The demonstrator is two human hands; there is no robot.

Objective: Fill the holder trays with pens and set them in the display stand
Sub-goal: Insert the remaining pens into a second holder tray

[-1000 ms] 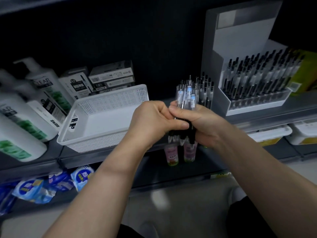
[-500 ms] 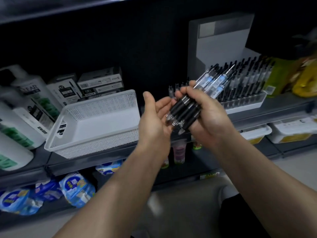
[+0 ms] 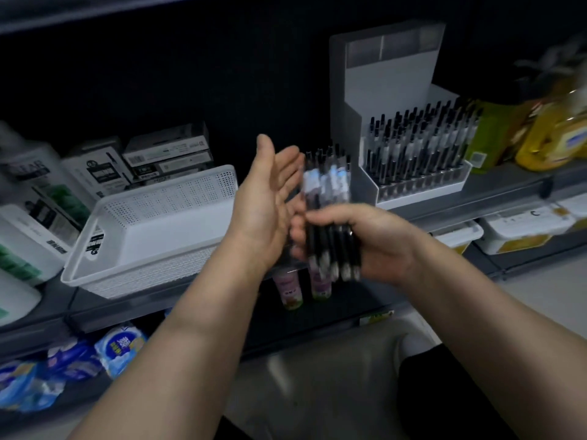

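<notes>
Step now: getting a bunch of pens [image 3: 327, 192] ready, mid frame. The right hand [image 3: 374, 239] has its fingers curled round the black ends & holds the bunch up straight. The left hand [image 3: 266, 204] is flat and spread, palm right next to the bunch (touching or not, too blurry to tell). Next move, I think: find free holes and poke pens in one by one, tips down.

Count: 1 display stand [image 3: 390, 77] upper right, 1 holder tray [image 3: 422, 185] in it, looks full. 1 white basket [image 3: 152, 223] at left. Approx. 5-6 pens in the bunch.
</notes>
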